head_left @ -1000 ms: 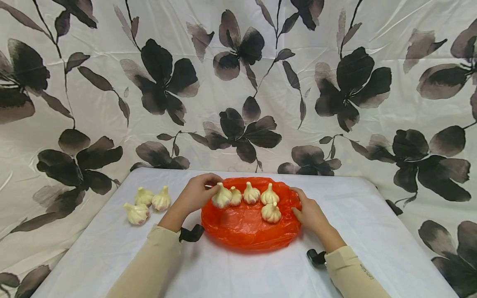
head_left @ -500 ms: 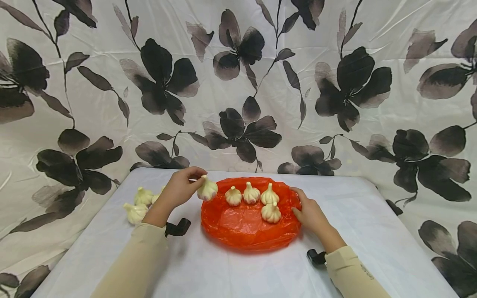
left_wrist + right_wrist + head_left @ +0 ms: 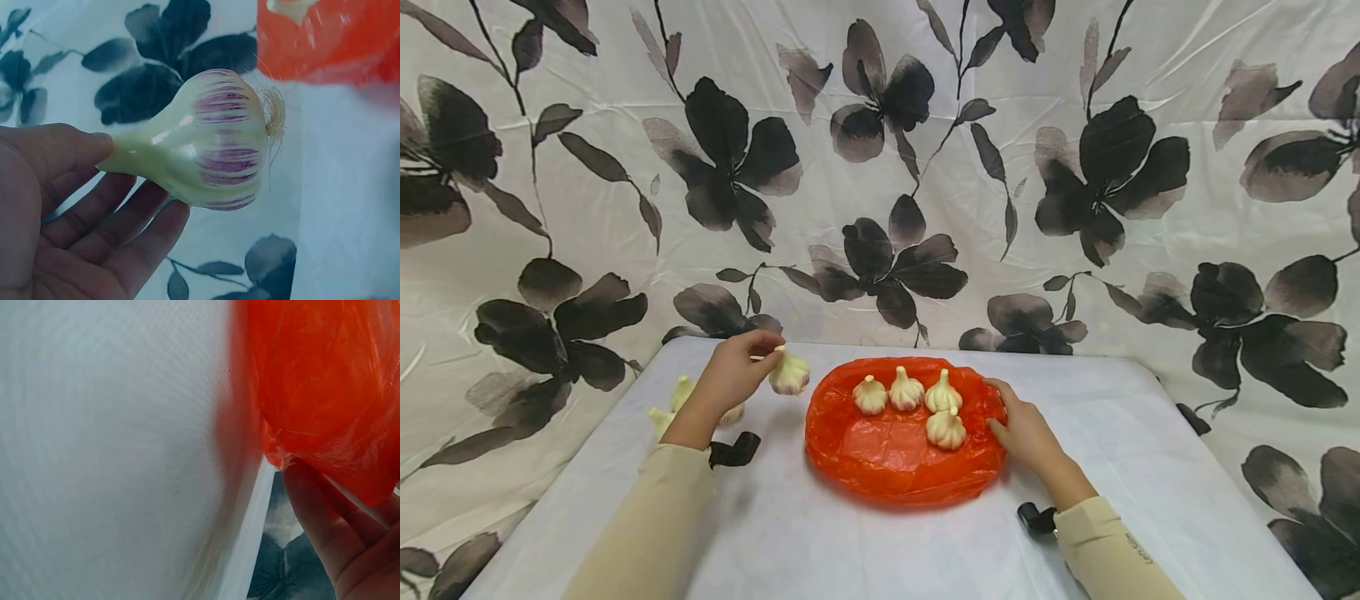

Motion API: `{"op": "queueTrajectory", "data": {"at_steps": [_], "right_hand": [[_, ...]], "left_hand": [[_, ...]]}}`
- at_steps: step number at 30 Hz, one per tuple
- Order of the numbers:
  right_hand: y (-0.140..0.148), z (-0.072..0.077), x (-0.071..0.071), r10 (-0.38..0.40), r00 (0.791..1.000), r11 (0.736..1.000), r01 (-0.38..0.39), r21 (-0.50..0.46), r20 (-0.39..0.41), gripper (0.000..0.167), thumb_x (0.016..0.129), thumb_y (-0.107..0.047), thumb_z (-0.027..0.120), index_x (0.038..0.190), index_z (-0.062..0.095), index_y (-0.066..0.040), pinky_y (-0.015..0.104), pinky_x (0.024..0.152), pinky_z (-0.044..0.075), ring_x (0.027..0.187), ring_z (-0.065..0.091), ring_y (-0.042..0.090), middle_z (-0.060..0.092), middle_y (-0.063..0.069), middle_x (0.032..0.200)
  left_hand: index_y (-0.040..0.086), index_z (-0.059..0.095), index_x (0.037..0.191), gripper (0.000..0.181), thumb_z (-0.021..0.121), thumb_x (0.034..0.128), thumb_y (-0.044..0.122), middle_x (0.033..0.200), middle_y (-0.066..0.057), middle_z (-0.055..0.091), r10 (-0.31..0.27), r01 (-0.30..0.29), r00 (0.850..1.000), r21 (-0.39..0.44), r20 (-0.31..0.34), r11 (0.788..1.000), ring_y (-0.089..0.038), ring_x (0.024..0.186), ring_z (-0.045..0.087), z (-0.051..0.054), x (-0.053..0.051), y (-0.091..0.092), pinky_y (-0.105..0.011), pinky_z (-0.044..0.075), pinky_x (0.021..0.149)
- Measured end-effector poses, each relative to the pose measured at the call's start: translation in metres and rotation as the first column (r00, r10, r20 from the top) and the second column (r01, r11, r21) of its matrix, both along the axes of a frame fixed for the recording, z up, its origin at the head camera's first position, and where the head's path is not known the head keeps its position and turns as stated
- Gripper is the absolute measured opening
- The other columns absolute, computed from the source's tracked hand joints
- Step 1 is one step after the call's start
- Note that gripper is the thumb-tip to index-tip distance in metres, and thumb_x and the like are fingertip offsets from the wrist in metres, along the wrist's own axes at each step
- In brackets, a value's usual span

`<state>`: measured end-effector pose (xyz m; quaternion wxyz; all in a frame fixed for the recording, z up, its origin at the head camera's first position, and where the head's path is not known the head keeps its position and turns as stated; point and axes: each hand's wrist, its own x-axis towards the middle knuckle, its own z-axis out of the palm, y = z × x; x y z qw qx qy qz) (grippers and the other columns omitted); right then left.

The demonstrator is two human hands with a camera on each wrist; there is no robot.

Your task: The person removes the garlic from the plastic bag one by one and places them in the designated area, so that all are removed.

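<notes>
My left hand (image 3: pixel 733 375) pinches a garlic bulb (image 3: pixel 790 372) by its stem, held in the air left of the red plastic-covered tray (image 3: pixel 880 454). In the left wrist view the bulb (image 3: pixel 212 140) shows purple streaks and roots, with thumb and fingers of the hand (image 3: pixel 81 206) at its neck. Four bulbs stay on the tray: three in a row at the back, one bulb (image 3: pixel 946 428) in front at the right. My right hand (image 3: pixel 1030 429) grips the tray's right edge; in the right wrist view its fingers (image 3: pixel 319 506) hold the red plastic (image 3: pixel 325 381).
More garlic bulbs (image 3: pixel 682 392) lie on the left of the white table (image 3: pixel 880 550), partly hidden behind my left hand and wrist. A floral cloth (image 3: pixel 880 183) hangs behind the table's back edge.
My left hand has carried the bulb off the tray's left side and out to the left. My right hand and the tray have not moved.
</notes>
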<state>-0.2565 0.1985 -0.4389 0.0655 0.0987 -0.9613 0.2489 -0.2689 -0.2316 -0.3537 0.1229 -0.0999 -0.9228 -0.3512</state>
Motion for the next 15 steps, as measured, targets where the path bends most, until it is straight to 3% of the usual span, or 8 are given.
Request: {"op": "queueTrajectory", "data": {"at_steps": [9,15], "right_hand": [[0.001,-0.002,-0.001,0.001,1.0,1.0,-0.001,-0.002,0.002,0.064,0.088,-0.012,0.068,0.143,0.035,-0.015,0.053,0.09,0.053,0.088,0.066,0.029,0.067,0.022,0.11],[0.001,-0.002,-0.001,0.007,1.0,1.0,-0.007,-0.003,-0.016,0.064,0.088,-0.012,0.068,0.143,0.036,-0.015,0.053,0.09,0.053,0.09,0.067,0.032,0.067,0.023,0.111]], "left_hand": [[0.008,0.064,0.119,0.03,0.058,0.0968,0.027,0.111,-0.015,0.068,0.079,-0.079,0.997,-0.026,0.009,0.997,-0.033,0.109,0.062,-0.004,-0.012,-0.019,-0.05,0.05,0.09],[0.004,0.063,0.118,0.029,0.058,0.0968,0.023,0.11,-0.017,0.067,0.099,-0.1,0.995,-0.03,-0.016,0.995,-0.035,0.107,0.062,-0.006,-0.019,-0.029,-0.051,0.048,0.091]]}}
